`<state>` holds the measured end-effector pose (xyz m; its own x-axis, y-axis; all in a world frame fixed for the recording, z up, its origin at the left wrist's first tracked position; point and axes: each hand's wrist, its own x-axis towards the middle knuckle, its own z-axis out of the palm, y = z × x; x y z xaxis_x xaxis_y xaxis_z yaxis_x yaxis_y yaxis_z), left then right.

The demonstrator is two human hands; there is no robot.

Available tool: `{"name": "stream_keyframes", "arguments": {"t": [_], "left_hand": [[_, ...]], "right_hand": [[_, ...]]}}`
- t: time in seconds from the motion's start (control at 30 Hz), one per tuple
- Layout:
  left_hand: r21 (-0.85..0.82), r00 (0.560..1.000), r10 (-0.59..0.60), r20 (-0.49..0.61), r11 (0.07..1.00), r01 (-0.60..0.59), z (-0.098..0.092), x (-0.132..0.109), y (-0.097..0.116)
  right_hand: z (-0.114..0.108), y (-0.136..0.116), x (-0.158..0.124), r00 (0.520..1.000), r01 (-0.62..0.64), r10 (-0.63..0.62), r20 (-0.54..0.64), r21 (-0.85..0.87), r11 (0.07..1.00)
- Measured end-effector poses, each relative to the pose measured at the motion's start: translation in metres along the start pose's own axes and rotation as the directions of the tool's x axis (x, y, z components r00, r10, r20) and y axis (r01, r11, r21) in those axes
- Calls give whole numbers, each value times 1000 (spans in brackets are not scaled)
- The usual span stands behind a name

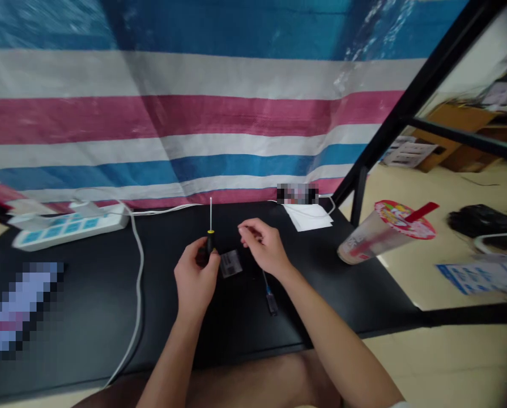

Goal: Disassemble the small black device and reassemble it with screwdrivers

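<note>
My left hand (197, 272) is closed round the black handle of a screwdriver (211, 218), whose thin metal shaft points up and away past a yellow collar. Just to the right, my right hand (265, 245) hovers over the table with its fingertips pinched together. Whatever may be between those fingertips is too small to make out. A small flat piece with a pale label (230, 263) lies between my hands. Below my right hand, a small dark plug-like piece (271, 303) with a thin bluish lead rests on the black table (236, 328).
A white power strip (72, 226) with a trailing white cable (138, 283) lies at left, near a blurred-out phone-like slab (19, 311). White papers (307, 217) sit at the back right. A lidded drink cup (376, 232) with a red straw stands near the right edge.
</note>
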<state>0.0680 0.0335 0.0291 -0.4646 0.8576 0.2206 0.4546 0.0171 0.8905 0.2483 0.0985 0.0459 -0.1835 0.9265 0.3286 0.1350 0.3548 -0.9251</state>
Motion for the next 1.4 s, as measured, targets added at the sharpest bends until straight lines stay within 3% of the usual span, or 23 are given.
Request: {"name": "stream_keyframes", "arguments": {"t": [0.17,0.37,0.43,0.5,0.57,0.63,0.8,0.93,1.1,1.17,1.2,1.27,1.4], "left_hand": [[283,992,26,-127,959,11,-36,-6,-10],[496,981,-179,-70,848,190,-55,-42,-9],[517,979,-194,-70,832,202,-56,-48,-12],[521,981,-176,-82,832,193,-56,-49,-15],[505,984,-162,-77,845,178,-57,-50,-15],[484,986,-145,-83,859,167,-56,-52,-11],[434,992,-47,-116,896,93,-50,-65,8],[389,996,44,-72,921,-12,-37,-81,22],[389,989,118,85,910,-142,-23,-99,41],[442,959,161,234,861,-252,-22,-93,53],[479,923,166,346,815,-326,-22,-87,60],[479,808,163,566,733,-483,-23,-66,70],[410,641,128,757,670,-618,-23,-17,71]], "right_hand": [[-5,10,1,988,102,-119,-97,-159,982],[-4,15,-13,977,91,-129,-172,-214,973],[-4,9,-20,975,146,-197,-104,-370,918],[-4,0,-28,970,232,-236,64,-544,807],[-4,-11,-38,960,280,-186,210,-682,676],[-6,-19,-50,962,265,-108,250,-765,587],[-13,-25,-109,986,160,-134,102,-812,561],[-13,-17,-162,986,105,-165,12,-816,569],[-7,-11,-176,995,-82,-17,-102,-877,474],[-4,-10,-169,996,-89,38,-81,-887,453],[-4,-9,-165,997,-76,46,-62,-886,457],[-4,-6,-157,998,-52,49,-32,-879,474],[-9,1,-151,999,-44,43,-25,-849,527]]}}
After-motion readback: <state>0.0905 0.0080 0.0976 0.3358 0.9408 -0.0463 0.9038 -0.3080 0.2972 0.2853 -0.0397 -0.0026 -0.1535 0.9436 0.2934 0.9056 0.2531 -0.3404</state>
